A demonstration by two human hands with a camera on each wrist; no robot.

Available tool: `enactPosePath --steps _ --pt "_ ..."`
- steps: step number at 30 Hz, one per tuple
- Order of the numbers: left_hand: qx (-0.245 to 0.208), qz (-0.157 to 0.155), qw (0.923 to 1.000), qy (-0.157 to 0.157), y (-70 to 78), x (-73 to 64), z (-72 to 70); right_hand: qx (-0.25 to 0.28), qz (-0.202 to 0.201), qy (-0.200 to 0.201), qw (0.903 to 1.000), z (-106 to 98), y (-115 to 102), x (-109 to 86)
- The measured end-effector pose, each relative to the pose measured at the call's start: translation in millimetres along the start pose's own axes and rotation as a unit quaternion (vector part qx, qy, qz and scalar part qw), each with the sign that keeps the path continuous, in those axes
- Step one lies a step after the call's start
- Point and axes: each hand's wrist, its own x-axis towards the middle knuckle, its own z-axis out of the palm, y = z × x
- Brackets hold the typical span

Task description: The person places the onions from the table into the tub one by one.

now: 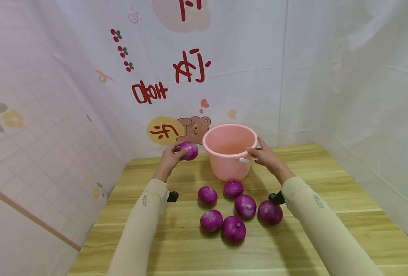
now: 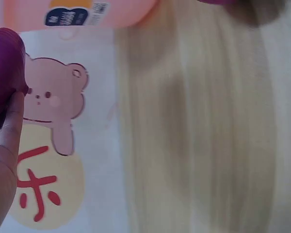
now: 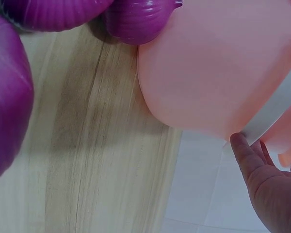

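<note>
My left hand [image 1: 169,159] grips a purple onion [image 1: 190,151] and holds it up left of the pink bucket [image 1: 226,166], a little below rim height. In the left wrist view, the same onion [image 2: 6,68] is partly cut off, with a finger lying along its underside. My right hand [image 1: 267,156] holds the bucket's right rim, thumb on top near the white handle [image 1: 246,160]. The handle hangs against the bucket's side in the right wrist view, the fingers beside it. The bucket stands upright; its floor is hidden from the head camera.
Several purple onions lie loose in front of the bucket, one [image 1: 233,189] close against its base and another [image 1: 270,213] under the right wrist. All stand on a wood-grain table [image 1: 314,199]. A printed white curtain [image 1: 245,76] hangs behind and at both sides.
</note>
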Motion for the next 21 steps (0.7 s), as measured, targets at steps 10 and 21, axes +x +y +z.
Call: enactPosePath --steps 10,21 --pt "-0.015 0.029 0.9994 0.009 40.7 16.1 13.8 0.0 0.003 0.0 1.0 -1 0 -0.1" --pt "-0.016 0.04 0.999 -0.014 64.2 28.5 39.7 0.003 -0.007 0.0 1.0 0 -1 1.0"
